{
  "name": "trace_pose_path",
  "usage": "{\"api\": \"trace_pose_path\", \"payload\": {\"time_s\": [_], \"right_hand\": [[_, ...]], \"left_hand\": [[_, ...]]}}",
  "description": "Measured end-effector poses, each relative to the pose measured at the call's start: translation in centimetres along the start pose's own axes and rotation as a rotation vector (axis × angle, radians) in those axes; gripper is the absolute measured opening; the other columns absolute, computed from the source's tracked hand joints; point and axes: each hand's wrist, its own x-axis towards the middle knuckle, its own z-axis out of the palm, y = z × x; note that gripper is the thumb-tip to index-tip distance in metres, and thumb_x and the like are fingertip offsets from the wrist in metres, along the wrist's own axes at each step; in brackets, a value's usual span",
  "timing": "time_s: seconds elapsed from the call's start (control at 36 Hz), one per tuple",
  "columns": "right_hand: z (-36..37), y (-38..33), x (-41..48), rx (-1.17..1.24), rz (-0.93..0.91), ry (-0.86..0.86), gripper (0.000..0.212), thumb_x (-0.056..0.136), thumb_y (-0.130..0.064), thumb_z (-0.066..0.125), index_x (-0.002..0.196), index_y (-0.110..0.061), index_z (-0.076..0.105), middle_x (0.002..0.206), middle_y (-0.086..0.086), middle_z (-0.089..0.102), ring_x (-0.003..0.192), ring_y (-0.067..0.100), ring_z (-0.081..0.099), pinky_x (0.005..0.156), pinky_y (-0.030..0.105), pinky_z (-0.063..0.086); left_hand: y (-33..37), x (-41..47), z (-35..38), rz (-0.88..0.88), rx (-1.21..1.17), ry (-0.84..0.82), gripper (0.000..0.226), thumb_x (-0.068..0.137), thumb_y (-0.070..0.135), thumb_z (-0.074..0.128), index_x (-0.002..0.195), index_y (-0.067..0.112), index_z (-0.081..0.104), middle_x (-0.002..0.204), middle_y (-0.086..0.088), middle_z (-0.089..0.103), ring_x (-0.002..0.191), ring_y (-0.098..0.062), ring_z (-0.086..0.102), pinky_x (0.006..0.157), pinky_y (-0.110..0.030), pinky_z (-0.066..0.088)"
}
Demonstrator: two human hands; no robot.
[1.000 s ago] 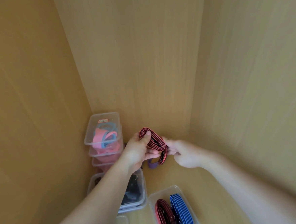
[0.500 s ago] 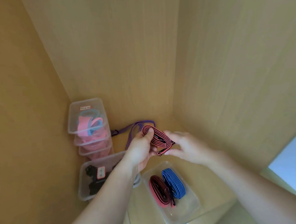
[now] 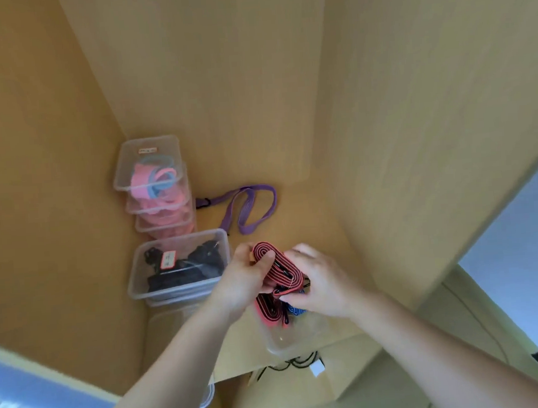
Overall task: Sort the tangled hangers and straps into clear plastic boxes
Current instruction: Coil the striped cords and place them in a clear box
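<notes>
A folded red-and-black strap (image 3: 277,268) is held between both hands above a clear plastic box (image 3: 297,337). My left hand (image 3: 243,280) pinches its upper end with thumb on top. My right hand (image 3: 322,281) grips its lower end. Inside the box below lie another red strap (image 3: 269,312) and a blue strap (image 3: 296,310), mostly hidden by my hands. A purple strap (image 3: 249,210) lies loose on the wooden shelf floor behind.
A stack of clear lidded boxes with pink and blue bands (image 3: 153,186) stands in the back left corner. A box of black items (image 3: 178,267) sits in front of it. Wooden walls (image 3: 413,98) enclose the shelf. Black cables (image 3: 288,363) hang below the front edge.
Both hands have carried the red strap toward the shelf's front, down over the open box with the red and blue straps. The view has tilted, showing the purple strap.
</notes>
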Motion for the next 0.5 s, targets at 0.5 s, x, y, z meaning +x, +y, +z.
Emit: {"api": "trace_pose_path", "payload": {"time_s": [0.5], "right_hand": [[1.5, 1.5, -1.7, -0.112, -0.032, -0.375, 0.043, 0.073, -0.035, 0.075, 0.111, -0.019, 0.061, 0.102, -0.006, 0.063, 0.1, 0.013, 0.05, 0.082, 0.028, 0.045]], "left_hand": [[-4.4, -4.5, -1.4, 0.036, 0.653, 0.038, 0.021, 0.091, 0.038, 0.062, 0.104, 0.028, 0.076, 0.1, 0.013, 0.073, 0.091, -0.002, 0.064, 0.088, -0.028, 0.051]]}}
